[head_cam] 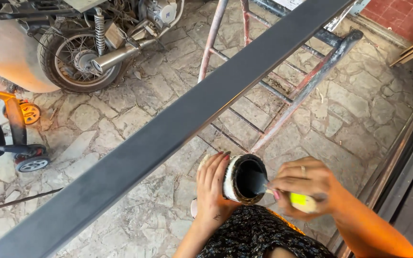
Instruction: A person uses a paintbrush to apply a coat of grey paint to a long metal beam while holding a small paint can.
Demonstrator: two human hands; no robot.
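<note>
1. Paint can [244,179], tilted with its black inside facing the camera, sits just below the long dark metal bar [178,122].
2. Left hand [212,191] has its fingers closed around the can's side.
3. Right hand [307,186], right of the can, grips a yellow-handled brush [302,200] dipping into the can's mouth.
4. Motorcycle [96,43] stands well above the bar.

Stone-paved yard floor [135,105], parked motorcycle [87,43], rusty metal rack [283,95]
</note>
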